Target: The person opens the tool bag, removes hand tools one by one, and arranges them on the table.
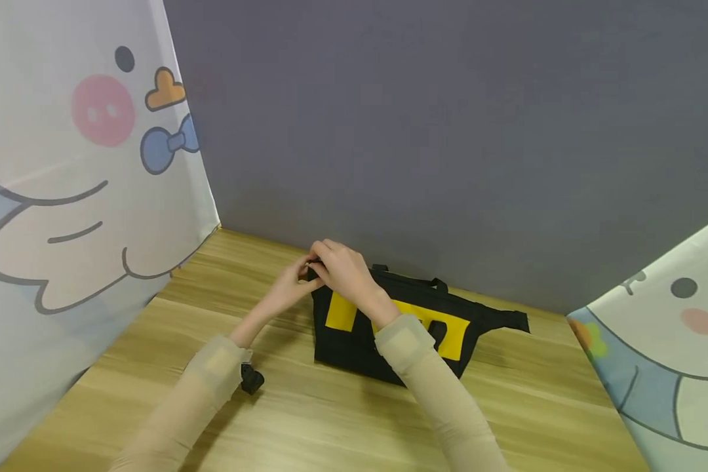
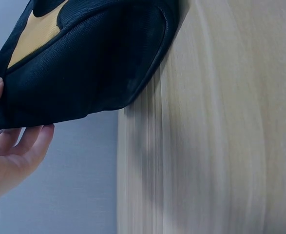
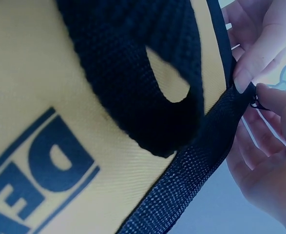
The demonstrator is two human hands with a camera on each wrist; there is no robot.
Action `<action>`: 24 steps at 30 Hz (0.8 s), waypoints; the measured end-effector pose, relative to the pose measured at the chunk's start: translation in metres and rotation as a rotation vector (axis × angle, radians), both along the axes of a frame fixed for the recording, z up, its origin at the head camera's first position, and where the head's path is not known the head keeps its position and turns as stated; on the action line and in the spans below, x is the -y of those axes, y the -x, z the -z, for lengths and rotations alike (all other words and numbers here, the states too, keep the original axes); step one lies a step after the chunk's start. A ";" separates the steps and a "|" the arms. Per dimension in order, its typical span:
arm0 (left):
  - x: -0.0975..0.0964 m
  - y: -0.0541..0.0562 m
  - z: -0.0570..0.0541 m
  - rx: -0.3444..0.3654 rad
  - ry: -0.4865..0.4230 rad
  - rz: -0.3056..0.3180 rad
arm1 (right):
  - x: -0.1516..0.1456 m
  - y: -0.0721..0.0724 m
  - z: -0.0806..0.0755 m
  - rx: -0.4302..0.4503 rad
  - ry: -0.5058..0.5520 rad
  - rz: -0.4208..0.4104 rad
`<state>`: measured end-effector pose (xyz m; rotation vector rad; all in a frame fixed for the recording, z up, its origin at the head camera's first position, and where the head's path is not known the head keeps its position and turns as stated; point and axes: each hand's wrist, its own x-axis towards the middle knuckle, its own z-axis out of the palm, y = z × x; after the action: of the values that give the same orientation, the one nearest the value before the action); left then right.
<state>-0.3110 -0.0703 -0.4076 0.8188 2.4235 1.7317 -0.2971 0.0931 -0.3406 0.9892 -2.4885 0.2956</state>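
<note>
A black fabric tool bag [image 1: 354,352] with a yellow front panel [image 1: 340,313] stands on the wooden table. At its upper left corner, my left hand [image 1: 289,286] pinches the edge, thumb in front and fingers behind, as the left wrist view [image 2: 16,158] shows. My right hand [image 1: 343,267] is at the same corner, above the left. In the right wrist view its fingertips [image 3: 267,97] pinch a small dark zipper pull [image 3: 259,104] at the end of the bag's top edge. Part of the pull is hidden by the fingers.
A black webbing handle [image 3: 177,126] loops over the yellow panel beside dark lettering. Another handle [image 1: 438,285] rises behind the top edge. The bag's right end narrows to a black tab [image 1: 513,320]. A grey wall [image 1: 448,131] stands close behind, with printed cloth [image 1: 65,164] at the left.
</note>
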 end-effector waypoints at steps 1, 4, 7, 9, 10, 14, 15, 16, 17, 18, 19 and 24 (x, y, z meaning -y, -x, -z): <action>0.002 0.000 -0.001 0.004 0.004 -0.002 | 0.001 0.000 0.000 0.003 0.002 0.003; 0.009 -0.002 -0.001 0.004 0.025 -0.027 | 0.007 0.002 0.001 0.012 0.009 0.005; 0.015 -0.002 -0.001 -0.012 0.051 -0.062 | 0.011 0.003 0.000 0.018 0.012 0.004; 0.018 -0.002 0.000 -0.022 0.057 -0.068 | 0.014 0.005 0.000 0.016 0.009 0.003; 0.019 -0.002 0.000 -0.028 0.060 -0.071 | 0.014 0.005 0.000 0.017 0.009 0.004; 0.022 0.000 0.000 -0.025 0.060 -0.063 | 0.014 0.005 -0.001 0.020 0.004 0.012; 0.022 0.000 0.000 -0.020 0.058 -0.061 | 0.014 0.005 -0.001 0.021 0.001 0.016; 0.023 0.001 0.000 -0.018 0.057 -0.059 | 0.014 0.005 -0.001 0.021 -0.002 0.019; 0.024 0.001 0.000 -0.017 0.055 -0.057 | 0.013 0.005 -0.002 0.022 -0.006 0.021; 0.024 0.001 0.000 -0.016 0.053 -0.055 | 0.013 0.005 -0.002 0.021 -0.011 0.025; 0.024 0.001 0.000 -0.015 0.051 -0.054 | 0.012 0.005 -0.003 0.018 -0.016 0.027; 0.023 0.001 -0.001 -0.012 0.060 -0.047 | 0.008 0.005 -0.005 0.013 -0.038 0.034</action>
<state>-0.3122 -0.0933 -0.4065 0.7732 2.5091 1.6648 -0.3020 0.0847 -0.3358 0.9621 -2.5286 0.2461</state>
